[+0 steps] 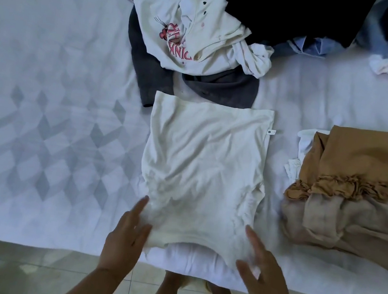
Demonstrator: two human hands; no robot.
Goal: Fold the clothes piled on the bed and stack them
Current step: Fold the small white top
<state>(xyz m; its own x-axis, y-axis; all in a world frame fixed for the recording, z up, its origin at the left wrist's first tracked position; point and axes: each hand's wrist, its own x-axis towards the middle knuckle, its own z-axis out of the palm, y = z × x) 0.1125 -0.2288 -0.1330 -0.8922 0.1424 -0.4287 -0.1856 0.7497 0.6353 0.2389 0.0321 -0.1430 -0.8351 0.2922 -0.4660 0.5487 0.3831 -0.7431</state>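
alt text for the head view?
Both hands, left hand and right hand, rest open on the near corners of a cream cotton shirt spread on a white bed, unfolded pile behind, tan garments at right.

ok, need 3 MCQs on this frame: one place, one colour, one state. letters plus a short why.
1. Where does the tan and beige stack lie relative to the cream shirt?
A. to its right
B. to its left
C. on top of it

2. What colour is the print on the white shirt in the unfolded pile?
A. green
B. pink
C. yellow

3. How do the left hand and right hand stand?
A. both raised clear of the bed
B. both clenched into fists
C. fingers straight, one at each near corner of the cream shirt

Answers:
1 A, the stack sits at the right edge of the view.
2 B, the cartoon and lettering are pink.
3 C, straight fingers flank the near hem.
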